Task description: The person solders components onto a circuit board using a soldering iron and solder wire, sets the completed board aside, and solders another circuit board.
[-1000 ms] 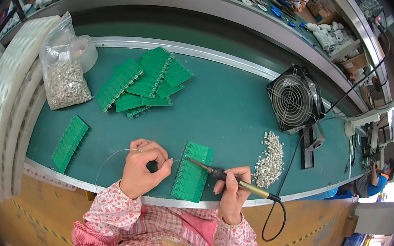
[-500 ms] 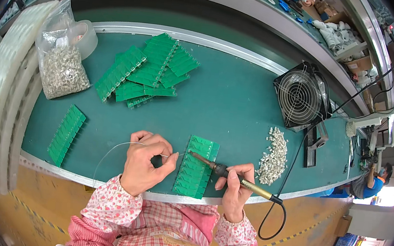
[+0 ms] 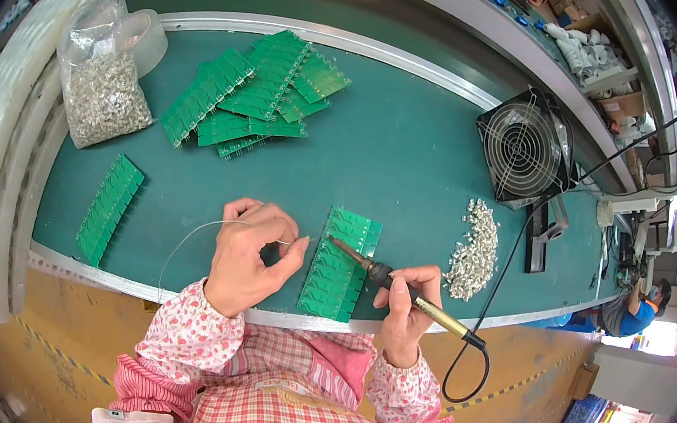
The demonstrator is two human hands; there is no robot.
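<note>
Between thumb and fingers, my left hand (image 3: 254, 256) pinches a thin solder wire (image 3: 185, 242), which loops back toward the table's front edge. The wire's short end points at a green circuit board panel (image 3: 340, 274) lying near that edge. My right hand (image 3: 411, 307) is closed round a soldering iron (image 3: 437, 313) with a dark collar and gold-coloured handle. Its tip is over the upper left part of the panel, close to the wire's end; whether they touch is too small to tell. The iron's black cable curls below my right hand.
A pile of green panels (image 3: 256, 89) lies at the back, and a single panel (image 3: 109, 210) at left. Beside a tape roll (image 3: 142, 43) stands a bag of small metal parts (image 3: 105, 101). Loose parts (image 3: 474, 252) lie right, before a black fan (image 3: 523, 149). White trays (image 3: 17, 141) stand far left.
The whole view has shifted, so the table and both hands sit a little higher in the picture. My grips on the wire and iron look the same, with the tip still at the panel.
</note>
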